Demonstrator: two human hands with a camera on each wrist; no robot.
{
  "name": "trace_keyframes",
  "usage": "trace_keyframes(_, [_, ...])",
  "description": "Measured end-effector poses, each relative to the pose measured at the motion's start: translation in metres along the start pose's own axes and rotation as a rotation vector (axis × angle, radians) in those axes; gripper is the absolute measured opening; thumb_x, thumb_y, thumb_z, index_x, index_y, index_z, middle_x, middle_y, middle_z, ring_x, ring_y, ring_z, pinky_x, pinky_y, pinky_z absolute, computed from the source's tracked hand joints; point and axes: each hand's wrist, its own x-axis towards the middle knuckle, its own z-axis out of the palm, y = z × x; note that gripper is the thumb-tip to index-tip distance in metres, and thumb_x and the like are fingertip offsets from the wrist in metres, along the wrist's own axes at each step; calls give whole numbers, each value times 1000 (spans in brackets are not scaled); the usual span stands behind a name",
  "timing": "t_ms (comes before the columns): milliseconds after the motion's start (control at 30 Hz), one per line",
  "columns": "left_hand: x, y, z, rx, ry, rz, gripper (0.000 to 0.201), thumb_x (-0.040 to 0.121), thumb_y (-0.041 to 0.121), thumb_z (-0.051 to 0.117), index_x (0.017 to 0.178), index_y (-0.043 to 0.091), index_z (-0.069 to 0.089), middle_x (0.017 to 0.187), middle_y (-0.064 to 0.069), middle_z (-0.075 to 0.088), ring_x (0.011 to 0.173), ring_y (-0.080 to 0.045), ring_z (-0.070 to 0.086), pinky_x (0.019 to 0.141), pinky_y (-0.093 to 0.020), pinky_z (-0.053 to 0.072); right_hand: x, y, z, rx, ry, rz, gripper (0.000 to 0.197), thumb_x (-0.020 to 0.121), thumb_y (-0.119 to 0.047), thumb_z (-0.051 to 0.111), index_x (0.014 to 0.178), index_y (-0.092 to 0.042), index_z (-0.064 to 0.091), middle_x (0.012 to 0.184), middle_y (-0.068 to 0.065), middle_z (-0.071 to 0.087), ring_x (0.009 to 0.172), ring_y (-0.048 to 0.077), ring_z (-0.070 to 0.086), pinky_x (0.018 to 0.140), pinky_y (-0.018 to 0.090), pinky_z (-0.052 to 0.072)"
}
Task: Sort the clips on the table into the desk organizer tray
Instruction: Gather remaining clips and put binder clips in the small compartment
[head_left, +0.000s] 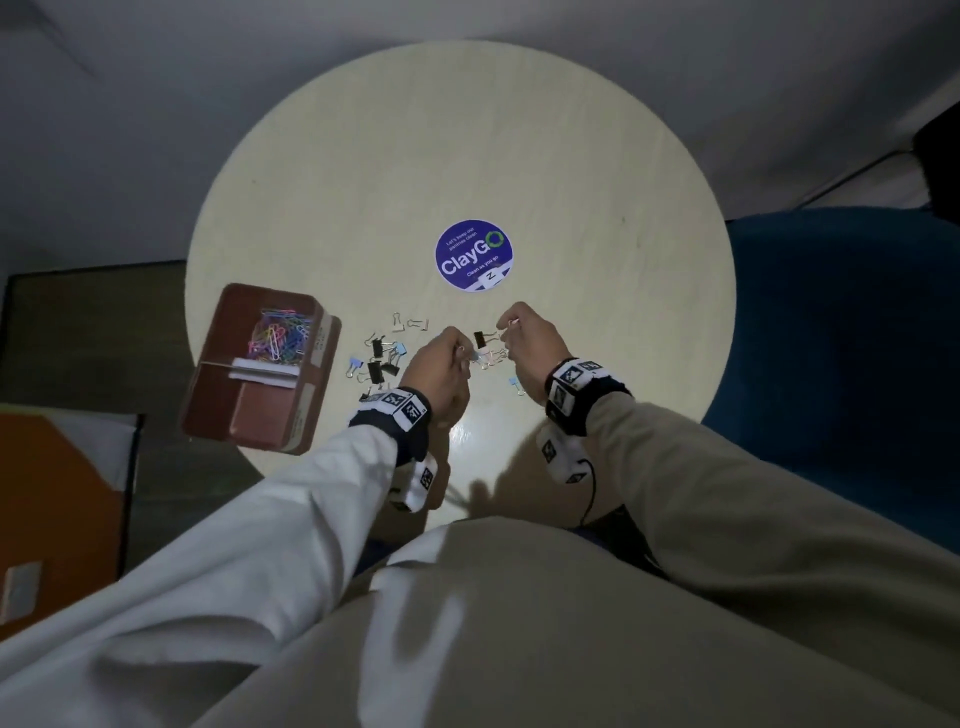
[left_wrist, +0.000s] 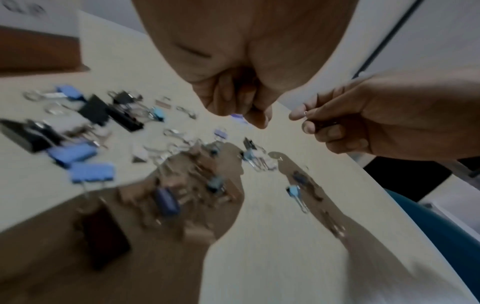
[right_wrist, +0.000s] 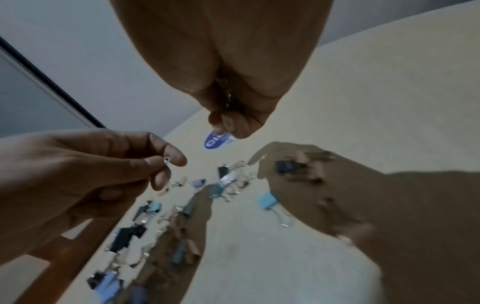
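Black, blue and pale binder clips (head_left: 382, 358) lie scattered on the round cream table (head_left: 571, 208), between my hands and the brown organizer tray (head_left: 265, 415) at the left edge. Coloured paper clips (head_left: 280, 338) fill the tray's far compartment. My left hand (head_left: 460, 358) hovers over the pile and pinches the silver wire loop of a small clip (right_wrist: 167, 159). My right hand (head_left: 511, 332), close beside it, has its fingers curled and pinches another small clip (left_wrist: 306, 113). A black clip (head_left: 480, 340) shows between the two hands. One light blue clip (head_left: 517, 385) lies under my right wrist.
A round purple ClayGO sticker (head_left: 474, 254) marks the table's middle, just beyond my hands. A blue chair (head_left: 831, 338) stands at the right. The tray overhangs the table's left edge. A white strip (head_left: 265, 371) lies across the tray's middle.
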Motion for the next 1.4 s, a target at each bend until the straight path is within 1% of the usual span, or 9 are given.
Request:
trace_keyframes(233, [-4,-32,-96,17,249,-31,19,101,7,36,105,13,54,84,-1,68,66,-10,61,52,-15,39,6,-89,49,-103,-245,-111,26,90,-5,35,103,-20,53,93,18,67,76,32,65,62,37,51])
trace_keyframes(333, [-12,-53,-135,128,324,-55,19,98,5,39,99,16,54,87,-4,63,75,-16,60,62,-20,41,5,-124,72,-241,-301,-197,28,90,-2,35,105,-15,54,96,16,67,82,32,67,72,41,54])
trace_keyframes(533, [-21,-93,-185,300,309,-191,24,90,-5,43,101,7,61,114,-15,64,106,-33,59,89,-37,45,1,-177,133,-207,-359,-221,29,83,2,34,89,-16,56,82,15,68,66,28,67,63,44,60])
trace_keyframes(667, [-23,-98,-200,379,284,-235,27,94,0,46,113,3,64,121,-20,63,112,-36,58,95,-39,45,4,-202,164,-372,-266,-312,22,87,3,46,91,-14,61,104,13,69,97,31,65,85,38,53])
trace_keyframes(833, [-26,-96,-208,343,243,-248,35,97,5,46,129,4,58,130,-21,60,118,-37,57,99,-39,44,8,-210,195,-505,-225,-293,29,90,1,49,117,-4,59,118,18,63,107,34,60,81,33,46])
trace_keyframes(1000, [-30,-108,-210,320,248,-233,47,96,1,42,143,5,44,140,-21,50,127,-38,49,106,-41,40,5,-202,193,-523,-261,-334,45,91,-1,49,136,-10,50,131,15,60,117,32,58,94,34,47])
trace_keyframes(1167, [-33,-108,-193,260,422,-24,43,91,1,48,133,11,55,130,-16,54,122,-34,50,105,-43,41,-6,-181,169,-309,-144,-379,41,88,3,46,126,-10,58,122,12,64,109,28,61,85,22,41])
trace_keyframes(1300, [-36,-82,-169,283,443,148,34,98,20,51,131,14,56,128,-13,52,122,-29,46,104,-40,36,-6,-152,140,-215,-100,-289,38,89,1,43,121,-12,59,120,11,61,103,27,65,91,38,52])
trace_keyframes(1400, [-34,-67,-147,243,342,216,37,99,21,52,136,14,52,132,-12,46,120,-27,49,104,-40,40,1,-124,108,-352,-37,-262,36,91,-2,49,125,-10,57,124,15,57,108,28,60,94,36,48])
